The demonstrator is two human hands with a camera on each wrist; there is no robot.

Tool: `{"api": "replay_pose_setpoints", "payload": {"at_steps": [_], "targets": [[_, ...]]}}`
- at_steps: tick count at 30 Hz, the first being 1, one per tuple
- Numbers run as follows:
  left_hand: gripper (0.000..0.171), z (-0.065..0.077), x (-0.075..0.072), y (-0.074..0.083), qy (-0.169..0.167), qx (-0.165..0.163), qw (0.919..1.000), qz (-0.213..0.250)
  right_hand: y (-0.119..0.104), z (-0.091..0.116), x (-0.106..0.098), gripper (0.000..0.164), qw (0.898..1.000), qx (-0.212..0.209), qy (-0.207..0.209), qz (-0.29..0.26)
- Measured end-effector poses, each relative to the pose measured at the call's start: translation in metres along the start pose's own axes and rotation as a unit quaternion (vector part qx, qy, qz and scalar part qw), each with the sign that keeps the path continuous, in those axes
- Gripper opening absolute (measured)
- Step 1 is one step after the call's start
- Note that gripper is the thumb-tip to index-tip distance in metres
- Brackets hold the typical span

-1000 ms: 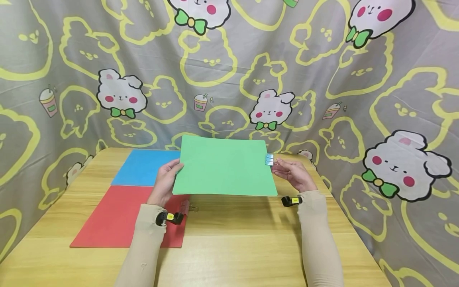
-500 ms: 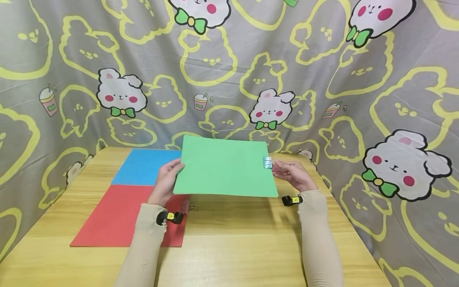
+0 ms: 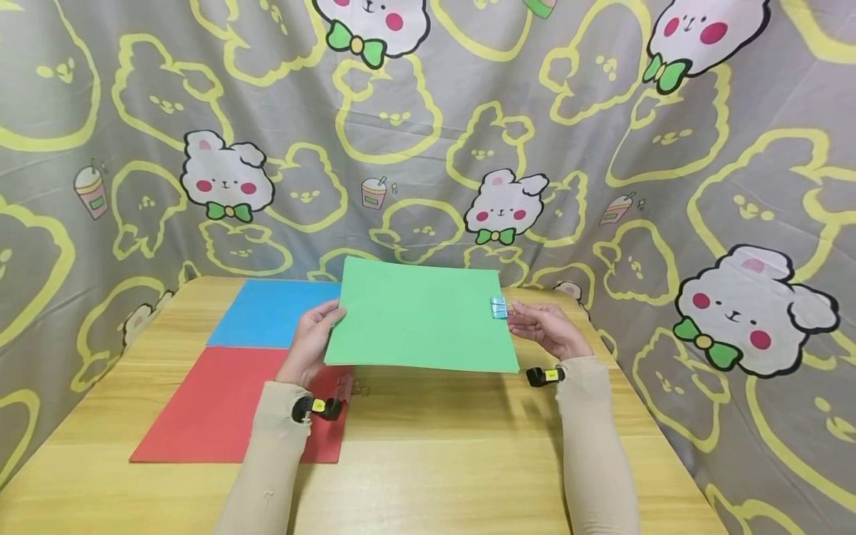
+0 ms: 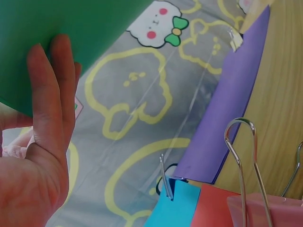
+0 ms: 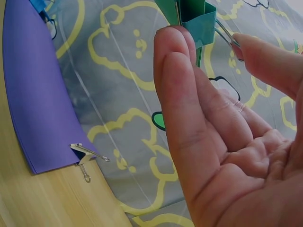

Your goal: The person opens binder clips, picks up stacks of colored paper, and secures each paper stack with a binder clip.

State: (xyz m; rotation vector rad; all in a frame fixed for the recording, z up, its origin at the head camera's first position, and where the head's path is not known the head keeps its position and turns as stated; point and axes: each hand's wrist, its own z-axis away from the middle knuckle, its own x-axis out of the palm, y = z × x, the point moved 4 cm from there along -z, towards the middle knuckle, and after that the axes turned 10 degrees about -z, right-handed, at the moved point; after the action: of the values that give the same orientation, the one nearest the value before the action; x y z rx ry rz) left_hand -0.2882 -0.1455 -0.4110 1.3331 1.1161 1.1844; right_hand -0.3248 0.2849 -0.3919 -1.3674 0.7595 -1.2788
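A stack of green paper is held above the table. My left hand grips its left edge, thumb on top and fingers beneath, as the left wrist view also shows. At the right edge sits a blue binder clip, which looks teal in the right wrist view. My right hand pinches that clip by its wire handles, thumb on one handle and fingers at the other side. The clip's jaws straddle the paper's edge; how tightly they bite cannot be seen.
On the wooden table lie blue paper and red paper, the red one with a pink binder clip. Purple paper with a pale clip shows in the wrist views. A patterned curtain hangs behind.
The binder clip has moved a little left and down, farther over the paper's right edge. The green paper has sunk slightly and shifted a little right. Both hands keep their holds.
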Motion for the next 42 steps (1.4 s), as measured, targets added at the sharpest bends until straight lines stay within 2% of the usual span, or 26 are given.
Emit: {"api": "replay_pose_setpoints", "payload": {"at_steps": [20,34,42], "targets": [[0.049,-0.0004,-0.0020,-0.0062,-0.007,0.000,1.0000,-0.003,0.0078,-0.0018,-0.0011,0.023,1.000,0.014,0.005,-0.020],[0.049,-0.0008,-0.0023,-0.0041,-0.008,0.001,1.0000,0.005,0.0063,-0.0037,0.0024,0.027,1.000,0.012,0.004,-0.014],[0.050,-0.0012,-0.0036,-0.0044,-0.002,0.000,1.0000,0.005,0.0053,-0.0044,0.0042,0.030,1.000,0.014,0.000,0.007]]}}
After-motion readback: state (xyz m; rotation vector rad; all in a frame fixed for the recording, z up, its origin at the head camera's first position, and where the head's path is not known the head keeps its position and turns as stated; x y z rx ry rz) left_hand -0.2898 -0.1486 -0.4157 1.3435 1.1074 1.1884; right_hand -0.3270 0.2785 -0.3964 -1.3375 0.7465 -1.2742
